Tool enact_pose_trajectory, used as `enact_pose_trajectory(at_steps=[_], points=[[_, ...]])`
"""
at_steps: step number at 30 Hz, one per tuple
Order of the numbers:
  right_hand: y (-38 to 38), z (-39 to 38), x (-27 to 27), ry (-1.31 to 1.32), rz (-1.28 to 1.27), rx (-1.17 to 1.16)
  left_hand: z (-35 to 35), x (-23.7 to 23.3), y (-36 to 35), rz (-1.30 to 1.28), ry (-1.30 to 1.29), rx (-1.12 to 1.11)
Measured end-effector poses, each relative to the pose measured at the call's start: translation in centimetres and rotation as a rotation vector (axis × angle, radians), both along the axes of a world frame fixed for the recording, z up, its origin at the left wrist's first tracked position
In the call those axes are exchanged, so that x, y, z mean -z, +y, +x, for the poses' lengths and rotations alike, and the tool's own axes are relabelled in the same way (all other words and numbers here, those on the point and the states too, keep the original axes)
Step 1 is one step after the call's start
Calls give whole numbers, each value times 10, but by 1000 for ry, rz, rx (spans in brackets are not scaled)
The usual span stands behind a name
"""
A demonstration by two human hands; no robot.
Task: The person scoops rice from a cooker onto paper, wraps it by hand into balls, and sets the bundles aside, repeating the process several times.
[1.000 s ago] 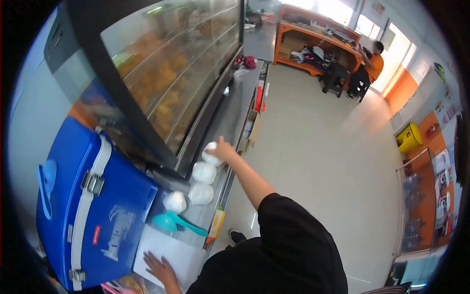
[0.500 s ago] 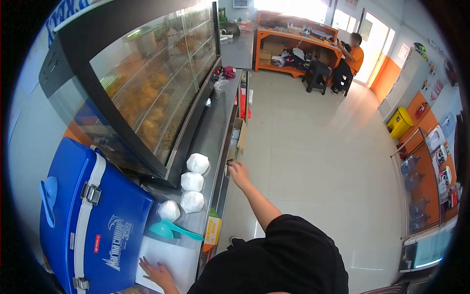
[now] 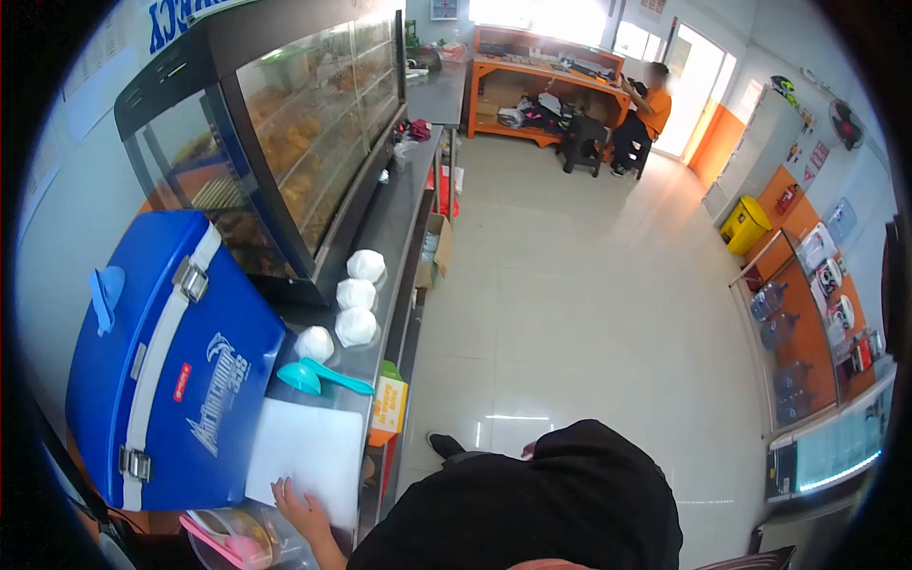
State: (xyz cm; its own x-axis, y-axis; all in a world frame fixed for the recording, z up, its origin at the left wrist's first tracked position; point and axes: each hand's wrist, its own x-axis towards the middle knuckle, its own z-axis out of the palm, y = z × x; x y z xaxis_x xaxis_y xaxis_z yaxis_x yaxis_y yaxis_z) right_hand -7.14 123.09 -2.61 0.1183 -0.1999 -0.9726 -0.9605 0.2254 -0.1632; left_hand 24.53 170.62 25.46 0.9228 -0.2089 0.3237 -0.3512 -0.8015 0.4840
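White board (image 3: 309, 446) steadied by the left hand (image 3: 302, 513), fingers spread flat, right hand out of view, seemingly a pause between portions, any next reach needing the teal scoop (image 3: 318, 376).

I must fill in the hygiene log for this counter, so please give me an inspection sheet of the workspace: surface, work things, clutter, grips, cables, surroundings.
Surface: steel counter running along a glass display case with fried food inside.
Work things: white sheet; teal scoop beside it; four white bundles by the case.
Clutter: blue cooler box, lid shut; small orange box at the counter's front edge.
Grips: left hand open, flat on the sheet; right hand not in view.
Cables: nothing seen.
Surroundings: tiled floor; person seated at an orange desk; yellow bin.
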Motion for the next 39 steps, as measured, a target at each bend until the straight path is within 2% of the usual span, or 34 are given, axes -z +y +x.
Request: enact_pose_trajectory(at_steps=[3, 4, 6, 7, 10, 12, 14, 17, 19, 22, 23, 25, 27, 28, 29, 31, 35, 36, 38, 39], points=[[-4, -1, -4, -106, -162, 154, -7, 23, 15, -30, -95, 85], [-14, 1, 1, -153, -239, 98, -7, 25, 18, -33, -87, 99], [-9, 4, -39, -355, -389, 190, -4, 25, 19, -78, -141, 104], [-3, 4, -53, -348, -392, 201, -1, 27, 21, -80, -136, 116], [13, -17, -70, -426, -380, 203, -2, 30, 21, -95, -156, 109], [27, -39, -61, -316, -289, 59, -5, 25, 20, -128, -138, 70], [44, -70, -36, -183, -179, 58, -2, 34, 25, -112, -149, 82], [76, -112, -44, -63, -32, 80, 2, 39, 28, -96, -150, 99], [79, -140, -41, -80, 36, 32, 1, 35, 26, -98, -134, 105], [75, -167, -44, -422, 74, -41, 0, 31, 23, -77, -148, 117], [70, -158, -41, -421, 78, -46, 2, 34, 23, -52, -153, 113], [53, -124, -26, -114, -48, 371, 5, 39, 22, 5, -172, 95], [22, -91, 12, -275, -330, 284, 3, 46, 23, 26, -170, 50], [11, -64, -18, -306, -427, 175, 2, 50, 24, -13, -178, 54], [9, -34, -41, -593, -483, 320, -1, 45, 23, -17, -184, 71], [-13, 40, -86, -708, -460, 256, 0, 37, 20, 6, -209, 66], [-29, 165, -194, -950, -571, 94, -5, 15, 10, -51, -191, -53], [-27, 197, -212, -961, -536, 41, -6, 13, 9, -43, -198, -53], [-19, 254, -240, -1225, -624, -132, -10, 7, 9, -24, -194, -114], [-8, 280, -256, -1236, -582, -184, -13, 4, 10, -11, -230, -78]])
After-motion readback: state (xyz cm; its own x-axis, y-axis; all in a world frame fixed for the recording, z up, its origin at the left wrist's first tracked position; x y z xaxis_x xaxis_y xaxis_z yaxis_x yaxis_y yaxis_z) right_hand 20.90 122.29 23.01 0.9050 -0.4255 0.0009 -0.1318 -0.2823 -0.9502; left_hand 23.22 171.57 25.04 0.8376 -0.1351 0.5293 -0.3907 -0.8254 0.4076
